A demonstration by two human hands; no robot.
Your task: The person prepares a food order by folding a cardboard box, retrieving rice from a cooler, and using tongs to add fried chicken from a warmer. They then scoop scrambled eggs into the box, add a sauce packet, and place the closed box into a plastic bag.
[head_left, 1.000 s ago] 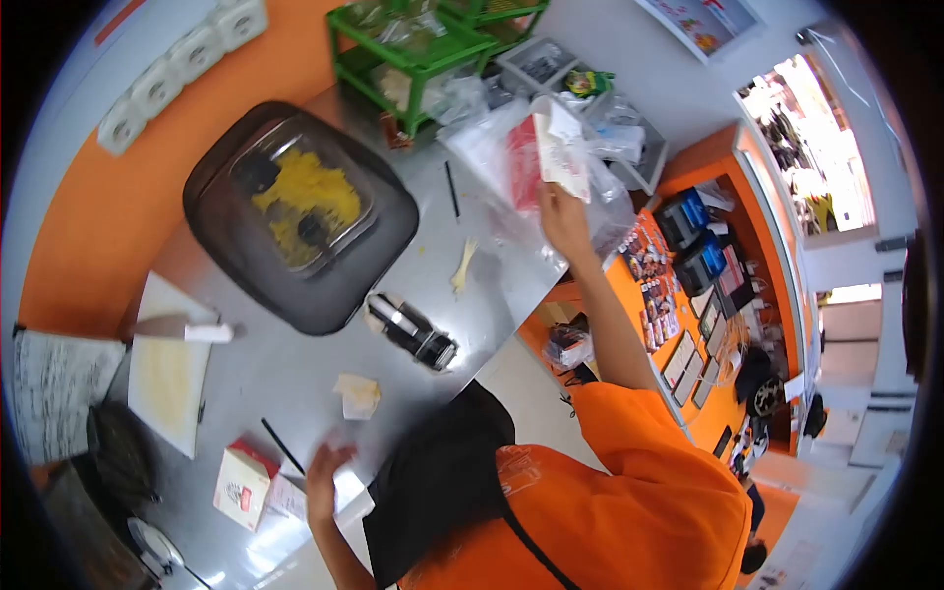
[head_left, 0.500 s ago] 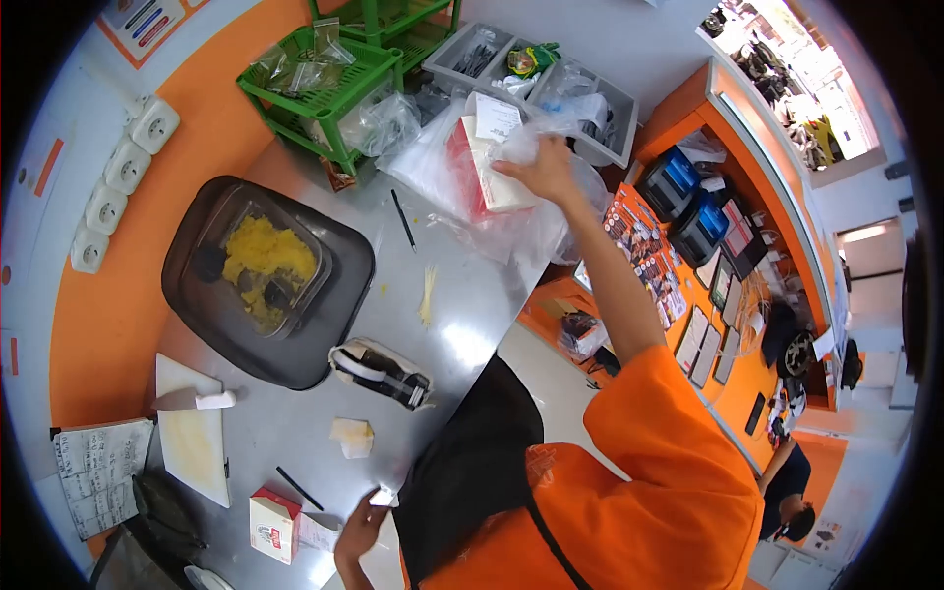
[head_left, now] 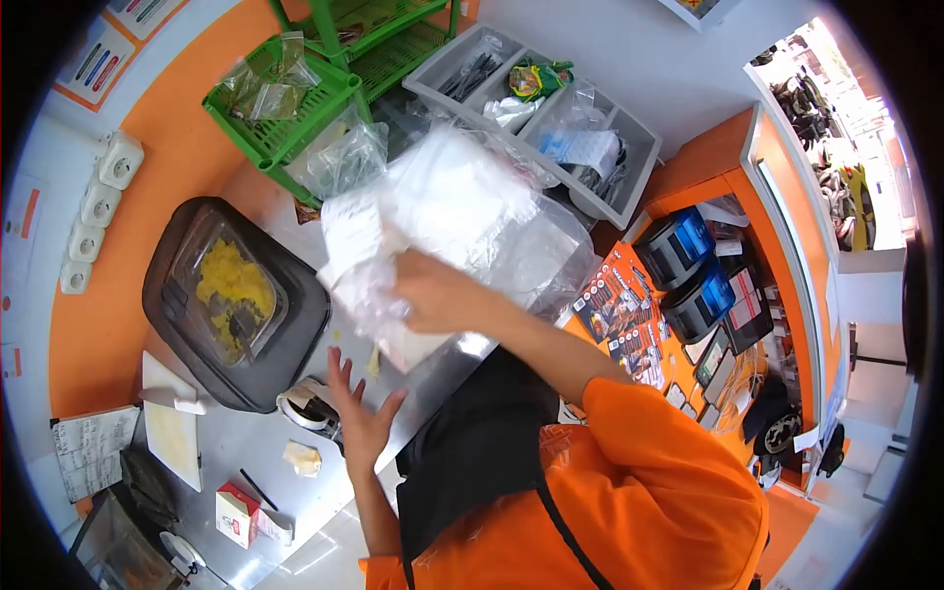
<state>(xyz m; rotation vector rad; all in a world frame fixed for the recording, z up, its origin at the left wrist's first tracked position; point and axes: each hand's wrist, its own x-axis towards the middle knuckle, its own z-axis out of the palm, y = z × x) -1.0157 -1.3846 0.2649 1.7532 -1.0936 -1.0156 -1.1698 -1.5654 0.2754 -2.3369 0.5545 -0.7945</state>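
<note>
My right hand (head_left: 438, 295) is closed on a clear plastic bag (head_left: 369, 295), blurred by motion, with a pale boxy shape inside it. A printed receipt (head_left: 352, 228) shows at its upper end. My left hand (head_left: 362, 418) is raised over the steel table, fingers spread and holding nothing, just below the bag and beside a tape dispenser (head_left: 307, 405). More clear plastic bags (head_left: 472, 197) lie flat behind my right hand. A folded pale cloth or paper (head_left: 302, 459) rests on the table near my left hand.
On the left stands a black tray (head_left: 295, 364) with a container of yellow food (head_left: 234, 290). A knife (head_left: 172, 399) lies on a white cutting board (head_left: 169, 442). A small red-white box (head_left: 236, 513) is at the front. Green racks (head_left: 275, 147) and a grey divided bin (head_left: 629, 172) stand behind.
My right hand has brought the bagged box left and nearer, off the pile of bags. My left hand has risen from the table's front edge and spread open; the small white item there is gone from it.
</note>
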